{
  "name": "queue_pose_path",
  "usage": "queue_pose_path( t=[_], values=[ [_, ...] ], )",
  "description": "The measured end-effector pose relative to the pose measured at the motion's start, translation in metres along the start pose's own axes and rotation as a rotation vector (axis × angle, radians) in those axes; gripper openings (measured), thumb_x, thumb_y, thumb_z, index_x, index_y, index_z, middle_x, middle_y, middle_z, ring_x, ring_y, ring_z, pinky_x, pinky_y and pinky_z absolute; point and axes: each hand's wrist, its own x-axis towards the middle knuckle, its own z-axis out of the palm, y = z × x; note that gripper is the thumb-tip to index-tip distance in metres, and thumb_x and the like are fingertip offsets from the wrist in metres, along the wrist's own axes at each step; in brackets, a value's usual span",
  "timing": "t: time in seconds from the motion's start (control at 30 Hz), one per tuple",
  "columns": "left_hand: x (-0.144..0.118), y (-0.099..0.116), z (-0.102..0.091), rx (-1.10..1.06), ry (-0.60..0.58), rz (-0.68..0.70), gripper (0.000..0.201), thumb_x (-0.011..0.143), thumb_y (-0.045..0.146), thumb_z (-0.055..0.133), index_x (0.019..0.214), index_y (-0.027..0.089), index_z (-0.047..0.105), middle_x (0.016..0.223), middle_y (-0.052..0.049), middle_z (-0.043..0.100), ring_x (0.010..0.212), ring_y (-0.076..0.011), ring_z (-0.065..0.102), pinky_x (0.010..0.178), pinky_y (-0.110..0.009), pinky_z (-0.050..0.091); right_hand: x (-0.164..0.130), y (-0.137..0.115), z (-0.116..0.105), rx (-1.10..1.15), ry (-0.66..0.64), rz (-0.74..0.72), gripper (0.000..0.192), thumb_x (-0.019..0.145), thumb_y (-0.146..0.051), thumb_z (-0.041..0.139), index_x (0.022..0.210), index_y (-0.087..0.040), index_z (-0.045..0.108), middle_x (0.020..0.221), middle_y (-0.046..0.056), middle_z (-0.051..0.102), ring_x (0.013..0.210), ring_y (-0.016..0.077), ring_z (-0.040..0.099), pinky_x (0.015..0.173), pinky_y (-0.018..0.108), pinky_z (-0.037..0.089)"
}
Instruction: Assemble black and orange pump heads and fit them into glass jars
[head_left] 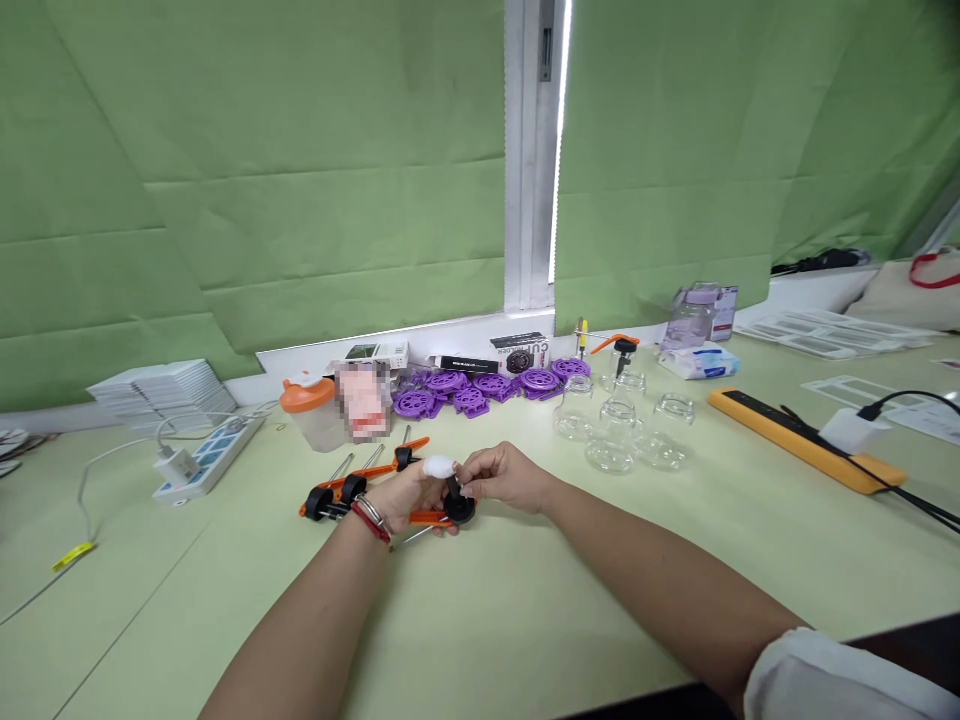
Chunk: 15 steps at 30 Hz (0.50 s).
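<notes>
Steadying the orange-and-black part (460, 512), the left hand (417, 492) curls round it while the right hand (504, 476) pinches at its stem (453, 488), apparently adjusting, which calls for steadiness.

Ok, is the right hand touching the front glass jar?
Apart. The head view plainly shows a gap of tabletop between the right hand and the front glass jar.

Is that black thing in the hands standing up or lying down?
Roughly upright: in the left hand, the black piece has its stem above its round base.
</notes>
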Motion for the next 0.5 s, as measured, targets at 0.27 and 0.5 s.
queue_pose_path(
  t=[0.27, 0.5],
  values=[
    [-0.003, -0.001, 0.003, 0.001, -0.023, 0.02, 0.066, 0.065, 0.066, 0.053, 0.107, 0.015, 0.051, 0.082, -0.007, 0.065, 0.056, -0.019, 0.061, 0.047, -0.026, 0.038, -0.001, -0.006, 0.003, -0.026, 0.023, -0.033, 0.02, 0.063, -0.029, 0.078, 0.074, -0.013, 0.072, 0.077, 0.002, 0.064, 0.07, 0.0126, 0.057, 0.068, 0.028, 0.045],
    [-0.01, 0.007, 0.017, 0.065, 0.097, 0.138, 0.057, 0.071, 0.062, 0.05, 0.107, 0.017, 0.051, 0.089, -0.008, 0.062, 0.066, -0.0177, 0.059, 0.054, -0.027, 0.039, 0.002, -0.014, 0.004, -0.019, 0.169, 0.07, 0.035, 0.06, -0.04, 0.08, 0.076, -0.012, 0.067, 0.06, -0.002, 0.06, 0.052, 0.0078, 0.049, 0.052, 0.023, 0.04]
  ],
)
